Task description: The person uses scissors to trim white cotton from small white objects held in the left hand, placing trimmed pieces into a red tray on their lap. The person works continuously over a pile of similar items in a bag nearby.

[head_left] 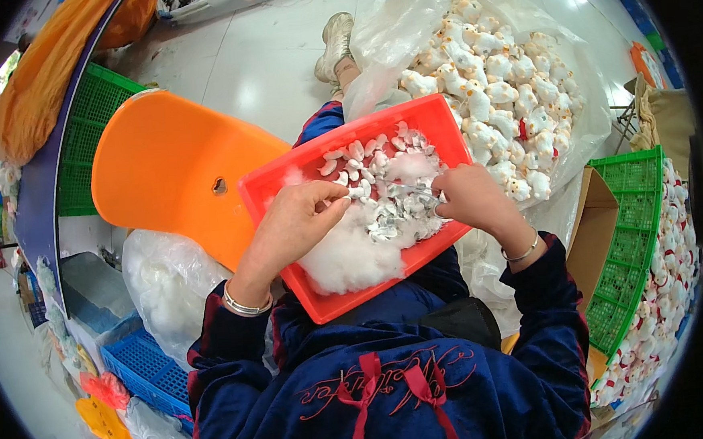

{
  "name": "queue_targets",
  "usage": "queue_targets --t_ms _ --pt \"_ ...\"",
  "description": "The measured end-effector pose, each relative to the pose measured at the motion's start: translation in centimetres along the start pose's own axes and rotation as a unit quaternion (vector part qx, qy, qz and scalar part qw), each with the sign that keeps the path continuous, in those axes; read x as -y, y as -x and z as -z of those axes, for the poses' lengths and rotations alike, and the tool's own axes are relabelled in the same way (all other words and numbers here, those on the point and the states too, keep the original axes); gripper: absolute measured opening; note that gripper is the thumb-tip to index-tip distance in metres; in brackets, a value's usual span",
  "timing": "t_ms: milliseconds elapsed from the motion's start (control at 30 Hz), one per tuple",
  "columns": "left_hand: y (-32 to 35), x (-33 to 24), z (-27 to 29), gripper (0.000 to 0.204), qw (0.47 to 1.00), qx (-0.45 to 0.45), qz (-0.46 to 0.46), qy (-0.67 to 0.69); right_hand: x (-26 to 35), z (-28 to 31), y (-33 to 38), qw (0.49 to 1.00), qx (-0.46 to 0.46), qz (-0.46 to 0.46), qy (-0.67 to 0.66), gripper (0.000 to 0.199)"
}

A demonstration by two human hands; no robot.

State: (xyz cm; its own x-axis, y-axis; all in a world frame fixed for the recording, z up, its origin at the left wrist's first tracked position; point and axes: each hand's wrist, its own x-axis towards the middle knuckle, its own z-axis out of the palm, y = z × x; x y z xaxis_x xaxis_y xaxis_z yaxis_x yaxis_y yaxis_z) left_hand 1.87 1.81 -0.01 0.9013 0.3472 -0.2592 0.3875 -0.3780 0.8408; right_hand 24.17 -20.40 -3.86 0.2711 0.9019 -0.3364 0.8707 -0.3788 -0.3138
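Observation:
A red plastic tray [325, 310] rests tilted across my lap. Inside it lie small white curved plush pieces [355, 151], a heap of crumpled white and grey pieces [396, 221] and loose white stuffing [350, 256]. My left hand [303, 218] is over the tray's left side, thumb and fingertips pinched on one small white plush piece [356, 193]. Opposite it, my right hand [471, 200] is closed around a thin metal tool [410, 188], which looks like forceps. The tool points left toward that piece; whether its tip touches it is too small to tell.
An orange chair [155, 167] stands left of the tray. Beyond the tray at right, a clear plastic bag [388, 32] holds many white plush toys [487, 74]. Green crates [627, 243] stand at right, with a cardboard box [597, 212] beside them. A blue basket [147, 365] is at lower left.

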Motion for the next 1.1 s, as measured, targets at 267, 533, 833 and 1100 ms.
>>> queue_targets --t_ms 267,533,833,1100 --pt "-0.1 0.9 -0.5 0.024 0.993 0.002 0.020 0.113 0.8 4.4 1.9 0.982 0.036 -0.050 -0.178 0.026" --pt "1.0 -0.6 -2.6 0.044 0.904 0.092 0.067 0.412 2.9 2.4 3.4 0.923 -0.051 0.105 -0.367 0.036" --pt "1.1 0.8 -3.1 0.033 0.825 -0.008 0.080 0.560 4.3 1.7 4.5 0.945 -0.101 0.082 -0.301 0.031" --pt "1.0 0.6 -3.0 0.014 0.898 -0.074 0.022 0.432 4.9 2.3 5.0 0.958 -0.105 0.076 -0.257 0.030"
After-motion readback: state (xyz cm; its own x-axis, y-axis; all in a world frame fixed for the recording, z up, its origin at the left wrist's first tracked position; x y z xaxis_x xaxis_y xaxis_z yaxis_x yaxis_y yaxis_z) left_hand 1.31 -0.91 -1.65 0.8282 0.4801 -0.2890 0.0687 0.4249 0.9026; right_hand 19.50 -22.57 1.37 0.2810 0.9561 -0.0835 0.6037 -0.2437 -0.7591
